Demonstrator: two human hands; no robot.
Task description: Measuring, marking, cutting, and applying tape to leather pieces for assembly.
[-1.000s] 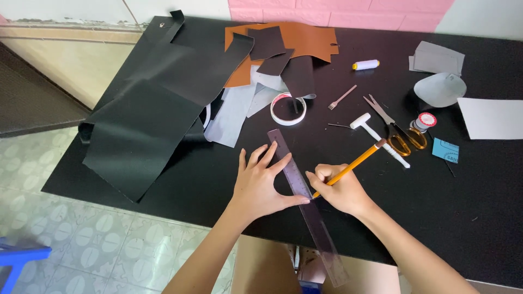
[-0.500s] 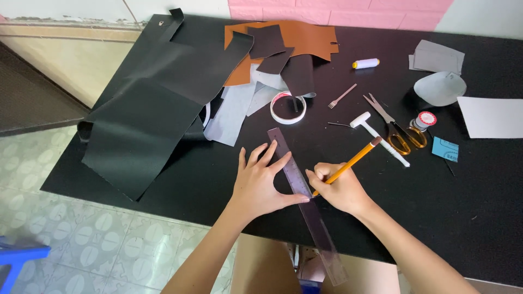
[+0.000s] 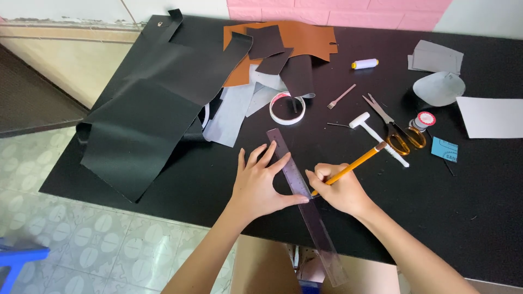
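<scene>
Here, ruler (image 3: 297, 188) under left fingers (image 3: 271, 159).

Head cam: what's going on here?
A person works at a black table. The left hand lies flat, fingers spread, pressing a long translucent ruler onto the dark surface. The right hand holds an orange pencil with its tip at the ruler's edge. Near the right hand lie orange-handled scissors and a white mallet. Farther back are a tape roll, brown leather pieces and a big black sheet.
</scene>
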